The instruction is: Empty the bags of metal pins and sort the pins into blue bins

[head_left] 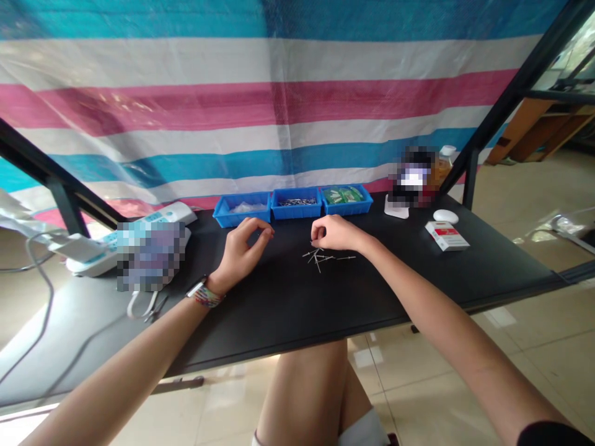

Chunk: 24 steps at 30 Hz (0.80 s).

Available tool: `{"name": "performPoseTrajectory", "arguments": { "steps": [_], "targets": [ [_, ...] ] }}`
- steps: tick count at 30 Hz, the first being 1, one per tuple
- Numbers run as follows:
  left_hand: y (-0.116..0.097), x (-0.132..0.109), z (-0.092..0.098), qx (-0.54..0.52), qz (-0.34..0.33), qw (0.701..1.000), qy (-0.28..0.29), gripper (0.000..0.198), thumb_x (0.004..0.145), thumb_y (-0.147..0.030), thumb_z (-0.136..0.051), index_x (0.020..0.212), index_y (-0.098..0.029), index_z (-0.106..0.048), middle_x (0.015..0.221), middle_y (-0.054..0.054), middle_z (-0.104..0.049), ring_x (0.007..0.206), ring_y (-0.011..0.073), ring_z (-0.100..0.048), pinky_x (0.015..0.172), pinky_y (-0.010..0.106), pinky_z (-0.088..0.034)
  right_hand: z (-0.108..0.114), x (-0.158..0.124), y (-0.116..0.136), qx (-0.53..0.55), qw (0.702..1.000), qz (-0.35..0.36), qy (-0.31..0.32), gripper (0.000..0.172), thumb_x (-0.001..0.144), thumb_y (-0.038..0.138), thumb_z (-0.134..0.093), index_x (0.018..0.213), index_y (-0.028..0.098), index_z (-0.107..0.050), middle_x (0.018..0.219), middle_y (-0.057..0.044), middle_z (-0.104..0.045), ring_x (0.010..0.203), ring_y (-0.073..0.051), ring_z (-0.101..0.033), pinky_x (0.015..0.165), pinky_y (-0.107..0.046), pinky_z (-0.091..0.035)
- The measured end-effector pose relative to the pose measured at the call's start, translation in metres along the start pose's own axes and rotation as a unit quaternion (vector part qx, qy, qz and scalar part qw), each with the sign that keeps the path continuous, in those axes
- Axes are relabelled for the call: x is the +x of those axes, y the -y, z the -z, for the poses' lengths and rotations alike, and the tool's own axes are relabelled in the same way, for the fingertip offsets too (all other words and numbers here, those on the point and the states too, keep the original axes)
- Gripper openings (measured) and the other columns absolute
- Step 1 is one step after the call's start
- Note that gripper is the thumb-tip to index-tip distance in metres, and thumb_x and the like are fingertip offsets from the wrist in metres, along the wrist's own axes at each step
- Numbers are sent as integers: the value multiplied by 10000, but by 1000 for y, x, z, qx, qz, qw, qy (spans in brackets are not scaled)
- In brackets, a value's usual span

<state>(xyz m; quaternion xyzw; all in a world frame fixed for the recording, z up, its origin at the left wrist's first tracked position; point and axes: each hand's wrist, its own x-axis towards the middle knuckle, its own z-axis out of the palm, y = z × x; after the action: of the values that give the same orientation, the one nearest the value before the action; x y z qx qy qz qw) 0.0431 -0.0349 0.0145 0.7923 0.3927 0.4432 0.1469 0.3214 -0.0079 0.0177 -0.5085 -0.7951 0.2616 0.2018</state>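
My left hand (242, 251) hovers over the black table, its thumb and forefinger pinched together in front of the left blue bin. Whatever may be between those fingertips is too small to make out. On the other side, my right hand (335, 231) is closed with curled fingers just above a loose pile of thin silver metal pins (318, 257). Its fingertips are partly hidden, and I cannot make out what they hold. The middle blue bin (296, 212), behind the hands, contains many small metal pieces.
The left blue bin (223, 217) has clear plastic bags; the right blue bin (346, 209) has green-and-white packets. A power strip (174, 217) and cables lie left. At right are a red-and-white box (447, 236), a white oval object (445, 216) and a bottle (445, 162). A striped sheet (186, 111) hangs behind.
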Motion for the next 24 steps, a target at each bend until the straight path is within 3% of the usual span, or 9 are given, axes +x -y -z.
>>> {"name": "performPoseTrajectory", "arguments": {
  "steps": [6, 9, 12, 15, 20, 24],
  "targets": [
    [2, 0, -1, 0, 0, 1000, 4, 271, 1045, -406, -587, 884, -206, -674, 894, 55, -732, 867, 219, -701, 826, 349, -525, -13, -1, 5, -22, 999, 17, -27, 135, 727, 108, -824, 710, 203, -729, 786, -21, -744, 719, -173, -648, 635, -275, -399],
    [3, 0, -1, 6, 0, 1000, 10, 253, 1039, -410, -592, 913, -207, -677, 926, 61, -744, 894, 225, -707, 848, 354, -545, -18, 1, 5, -31, 995, 65, -67, 147, 747, 101, -798, 720, 195, -688, 822, -22, -700, 765, -166, -612, 685, -275, -403],
    [3, 0, -4, 3, -12, 999, 37, 210, 1001, -398, -652, 1075, -206, -694, 1005, 63, -753, 941, 227, -715, 882, 353, -570, -24, 4, 8, 62, 989, 110, -75, 123, 795, 99, -741, 765, 186, -659, 809, -7, -672, 783, -156, -612, 736, -272, -444],
    [2, 0, -6, -3, -45, 996, 74, 253, 978, -385, -702, 1167, -216, -701, 1026, 57, -746, 943, 218, -714, 881, 345, -586, -33, 6, 13, 219, 969, 110, -34, 59, 840, 173, -705, 840, 182, -647, 760, 21, -660, 696, -134, -603, 676, -258, -467],
    [-2, 0, -7, -11, -79, 994, 80, 155, 1026, -356, -664, 1020, -211, -717, 981, 61, -735, 912, 201, -703, 844, 326, -580, -42, 4, 22, 359, 928, 98, 33, 149, 813, 267, -738, 870, 185, -628, 697, 45, -645, 615, -119, -616, 583, -233, -499],
    [-5, -1, -7, -13, -91, 992, 82, 137, 1039, -317, -634, 995, -212, -710, 981, 62, -733, 919, 199, -701, 848, 327, -572, -42, 2, 24, 388, 917, 91, 25, 265, 787, 346, -835, 874, 178, -648, 694, 37, -658, 607, -118, -639, 563, -223, -518]
  ]
}}
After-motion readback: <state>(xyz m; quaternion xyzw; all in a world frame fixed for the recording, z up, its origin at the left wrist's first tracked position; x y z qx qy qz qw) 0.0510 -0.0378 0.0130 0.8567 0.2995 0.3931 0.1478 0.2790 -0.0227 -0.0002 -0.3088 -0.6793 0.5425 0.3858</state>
